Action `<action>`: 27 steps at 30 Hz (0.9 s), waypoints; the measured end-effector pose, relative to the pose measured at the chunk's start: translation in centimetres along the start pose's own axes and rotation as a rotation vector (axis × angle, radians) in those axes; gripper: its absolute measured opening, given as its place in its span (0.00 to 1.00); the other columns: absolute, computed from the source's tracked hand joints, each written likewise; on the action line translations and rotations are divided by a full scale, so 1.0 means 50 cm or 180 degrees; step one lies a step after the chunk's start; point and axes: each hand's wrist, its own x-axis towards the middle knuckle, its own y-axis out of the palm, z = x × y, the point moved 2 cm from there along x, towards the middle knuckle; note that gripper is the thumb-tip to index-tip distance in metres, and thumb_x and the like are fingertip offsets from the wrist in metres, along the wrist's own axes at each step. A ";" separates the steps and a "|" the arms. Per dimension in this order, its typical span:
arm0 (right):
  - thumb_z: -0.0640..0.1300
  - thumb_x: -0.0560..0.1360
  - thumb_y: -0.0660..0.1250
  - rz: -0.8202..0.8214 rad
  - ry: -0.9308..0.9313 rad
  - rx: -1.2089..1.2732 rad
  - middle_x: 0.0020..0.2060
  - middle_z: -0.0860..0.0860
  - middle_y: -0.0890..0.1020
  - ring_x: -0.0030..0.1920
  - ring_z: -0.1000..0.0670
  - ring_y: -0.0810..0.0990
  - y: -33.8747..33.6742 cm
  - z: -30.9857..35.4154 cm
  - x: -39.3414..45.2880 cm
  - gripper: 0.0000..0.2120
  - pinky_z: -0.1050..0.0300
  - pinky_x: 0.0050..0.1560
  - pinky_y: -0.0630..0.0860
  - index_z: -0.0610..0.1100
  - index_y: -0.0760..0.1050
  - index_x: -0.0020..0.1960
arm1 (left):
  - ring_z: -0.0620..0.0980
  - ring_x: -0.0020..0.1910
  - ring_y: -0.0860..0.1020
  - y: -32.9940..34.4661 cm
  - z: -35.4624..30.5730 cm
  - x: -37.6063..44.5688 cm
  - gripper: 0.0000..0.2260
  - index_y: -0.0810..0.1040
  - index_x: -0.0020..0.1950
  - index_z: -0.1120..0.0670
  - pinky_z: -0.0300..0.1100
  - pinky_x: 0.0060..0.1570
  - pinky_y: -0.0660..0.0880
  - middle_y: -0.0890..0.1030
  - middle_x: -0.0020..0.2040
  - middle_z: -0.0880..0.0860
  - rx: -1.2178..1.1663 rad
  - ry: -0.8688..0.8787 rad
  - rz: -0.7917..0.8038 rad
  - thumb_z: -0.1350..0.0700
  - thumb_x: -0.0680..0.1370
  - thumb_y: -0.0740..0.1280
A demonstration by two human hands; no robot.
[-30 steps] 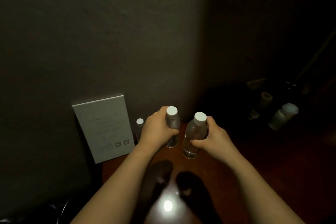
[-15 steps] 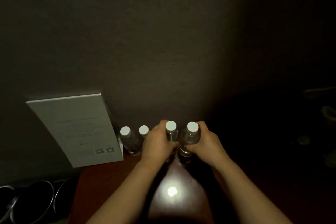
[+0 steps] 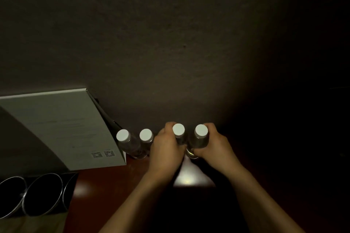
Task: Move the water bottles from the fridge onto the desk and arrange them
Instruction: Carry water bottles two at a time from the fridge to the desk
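— What is the desk carrying on my feed?

— I am looking at a dark reddish-brown polished wooden desk (image 3: 117, 191), which is throwing back a bright spot of light near its middle. Four clear plastic water bottles with white caps are standing upright on it in a row against the wall: the leftmost bottle (image 3: 124, 139), the second bottle (image 3: 146, 136), the third bottle (image 3: 178, 131) and the rightmost bottle (image 3: 201, 134).

— Anything else sitting there?

— A pale grey printed card (image 3: 62, 128) is leaning at the left, just beside the leftmost bottle. Shiny round metal cups (image 3: 42, 194) are lying at the desk's left edge.
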 end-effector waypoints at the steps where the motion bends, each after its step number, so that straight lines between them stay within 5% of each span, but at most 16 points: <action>1: 0.50 0.62 0.78 0.0005 -0.0013 0.0015 0.50 0.52 0.83 0.51 0.48 0.81 0.002 0.000 0.001 0.27 0.54 0.49 0.77 0.58 0.66 0.54 | 0.56 0.52 0.80 -0.001 0.001 0.001 0.23 0.72 0.60 0.50 0.50 0.50 0.77 0.82 0.53 0.53 0.0014 -0.0027 0.0023 0.56 0.68 0.74; 11: 0.44 0.64 0.77 0.0129 -0.0110 -0.0115 0.55 0.52 0.82 0.56 0.49 0.80 0.009 0.016 -0.003 0.30 0.57 0.54 0.76 0.54 0.70 0.62 | 0.56 0.59 0.77 -0.042 -0.033 0.014 0.25 0.71 0.67 0.54 0.46 0.53 0.73 0.75 0.62 0.55 0.0677 0.0096 0.0154 0.53 0.72 0.73; 19: 0.47 0.62 0.79 -0.0047 -0.0372 -0.0547 0.65 0.47 0.76 0.63 0.48 0.76 -0.047 0.074 -0.051 0.44 0.62 0.59 0.71 0.50 0.64 0.74 | 0.58 0.61 0.77 -0.093 -0.076 -0.017 0.29 0.68 0.71 0.53 0.49 0.54 0.75 0.74 0.63 0.56 0.1014 0.0327 0.0316 0.52 0.72 0.73; 27: 0.49 0.64 0.79 -0.0163 -0.1255 -0.1314 0.63 0.49 0.76 0.63 0.48 0.75 -0.080 0.227 -0.189 0.36 0.60 0.61 0.69 0.49 0.71 0.69 | 0.57 0.58 0.77 -0.268 -0.067 -0.129 0.25 0.75 0.65 0.54 0.49 0.56 0.76 0.78 0.58 0.56 0.1085 0.0446 -0.0011 0.48 0.70 0.75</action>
